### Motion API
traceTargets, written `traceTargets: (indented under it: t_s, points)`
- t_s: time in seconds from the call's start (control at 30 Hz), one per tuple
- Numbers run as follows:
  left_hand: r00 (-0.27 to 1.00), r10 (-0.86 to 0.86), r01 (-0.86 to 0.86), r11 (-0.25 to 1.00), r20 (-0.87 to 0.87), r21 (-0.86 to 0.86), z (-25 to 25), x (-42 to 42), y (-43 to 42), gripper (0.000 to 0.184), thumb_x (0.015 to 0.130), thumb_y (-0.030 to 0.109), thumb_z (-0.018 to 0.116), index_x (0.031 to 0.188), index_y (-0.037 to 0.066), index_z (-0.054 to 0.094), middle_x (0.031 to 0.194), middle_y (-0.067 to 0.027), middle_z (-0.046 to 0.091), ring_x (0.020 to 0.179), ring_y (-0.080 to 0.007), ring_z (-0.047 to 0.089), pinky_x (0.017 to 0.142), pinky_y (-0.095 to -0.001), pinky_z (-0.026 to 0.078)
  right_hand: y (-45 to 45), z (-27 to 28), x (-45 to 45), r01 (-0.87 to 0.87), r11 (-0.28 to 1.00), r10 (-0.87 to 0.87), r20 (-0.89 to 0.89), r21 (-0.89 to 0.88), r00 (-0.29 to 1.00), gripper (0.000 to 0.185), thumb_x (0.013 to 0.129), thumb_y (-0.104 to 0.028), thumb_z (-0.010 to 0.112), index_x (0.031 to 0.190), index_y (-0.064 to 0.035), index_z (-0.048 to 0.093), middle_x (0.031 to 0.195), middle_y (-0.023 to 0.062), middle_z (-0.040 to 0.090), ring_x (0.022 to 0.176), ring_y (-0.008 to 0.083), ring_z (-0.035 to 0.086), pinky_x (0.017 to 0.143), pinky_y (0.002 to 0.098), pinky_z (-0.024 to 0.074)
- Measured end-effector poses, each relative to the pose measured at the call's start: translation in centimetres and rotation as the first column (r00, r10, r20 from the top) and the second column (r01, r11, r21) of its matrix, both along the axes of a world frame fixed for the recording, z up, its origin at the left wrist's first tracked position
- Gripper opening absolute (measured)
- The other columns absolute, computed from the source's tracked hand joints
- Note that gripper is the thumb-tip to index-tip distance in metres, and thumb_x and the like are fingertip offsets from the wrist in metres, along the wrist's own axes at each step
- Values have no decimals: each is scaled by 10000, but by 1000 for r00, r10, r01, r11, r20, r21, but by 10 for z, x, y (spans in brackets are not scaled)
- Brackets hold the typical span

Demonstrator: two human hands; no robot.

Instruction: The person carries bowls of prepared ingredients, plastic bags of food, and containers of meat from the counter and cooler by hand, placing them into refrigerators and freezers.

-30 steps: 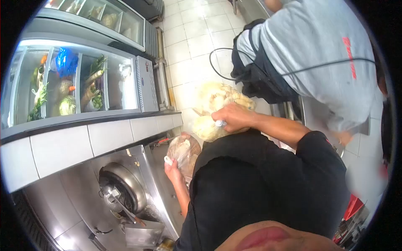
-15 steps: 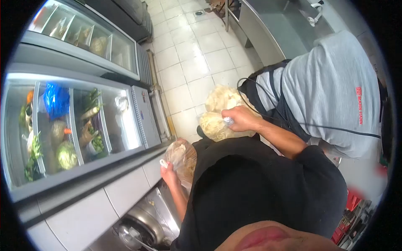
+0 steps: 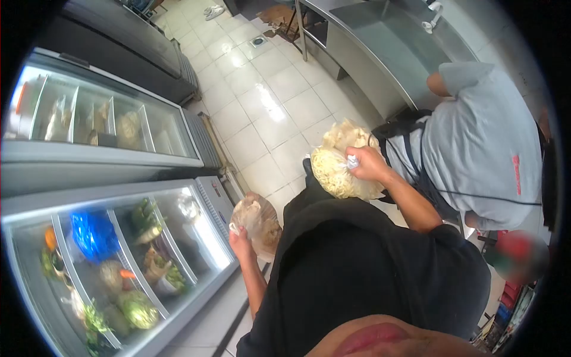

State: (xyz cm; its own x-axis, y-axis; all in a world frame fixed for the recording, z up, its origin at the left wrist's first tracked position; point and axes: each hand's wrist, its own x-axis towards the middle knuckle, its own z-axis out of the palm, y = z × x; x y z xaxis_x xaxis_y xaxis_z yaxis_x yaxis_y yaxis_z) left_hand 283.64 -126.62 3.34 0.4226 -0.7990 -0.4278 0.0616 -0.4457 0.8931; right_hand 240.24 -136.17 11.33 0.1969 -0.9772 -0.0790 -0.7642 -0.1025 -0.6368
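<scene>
My right grip (image 3: 370, 164) is clenched round the gathered neck of a bulging clear plastic bag of pale-yellow strands (image 3: 330, 175). My left grip (image 3: 240, 243) pinches a white-tied, translucent brownish plastic bag (image 3: 256, 220). Best carried steady, clear of the grey-shirted co-worker (image 3: 488, 143).

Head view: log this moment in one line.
left hand: grips clear bag, brownish contents | right hand: grips bagged pale-yellow strands | fridge: cabbage visible inside | co-worker in grey: at right
</scene>
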Motion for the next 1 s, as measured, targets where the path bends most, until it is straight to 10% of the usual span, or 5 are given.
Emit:
traceTargets:
  t_s: [0.3, 0.57, 0.93, 1.0]
  points:
    - [990, -48, 37, 996, 135, 87, 18, -13, -132, 182, 871, 104, 568, 1041, 52, 610, 854, 12, 580, 723, -71, 494, 629, -247, 409, -131, 0, -17, 218, 970, -229, 109, 103, 967, 154, 676, -77, 614, 824, -63, 572, 694, 183, 606, 682, 366, 609, 601, 416, 453]
    - [987, 30, -16, 996, 155, -91, 13, -14, -249, 116, 875, 121, 576, 950, 38, 606, 803, 21, 545, 757, -91, 486, 668, -270, 416, -233, 12, -32, 291, 954, -298, 262, 67, 918, 156, 706, 29, 584, 823, -58, 529, 634, -24, 469, 607, 70, 435, 534, 250, 367]
    - [971, -119, 140, 986, 207, -88, -6, -15, -433, 88, 865, 127, 578, 922, 64, 599, 814, 46, 560, 709, -79, 478, 638, -260, 404, -400, 56, -104, 607, 780, -526, 364, -154, 768, 130, 741, -26, 634, 855, -58, 583, 749, -30, 547, 672, 76, 498, 599, 252, 427]
    - [897, -241, 230, 970, 372, 73, 7, -6, -483, 170, 864, 157, 577, 949, 11, 598, 859, -73, 617, 792, -187, 544, 732, -356, 459, -434, 85, -120, 671, 706, -651, 167, -227, 740, 144, 759, -81, 642, 900, -57, 627, 801, -5, 616, 705, 92, 541, 634, 265, 461]
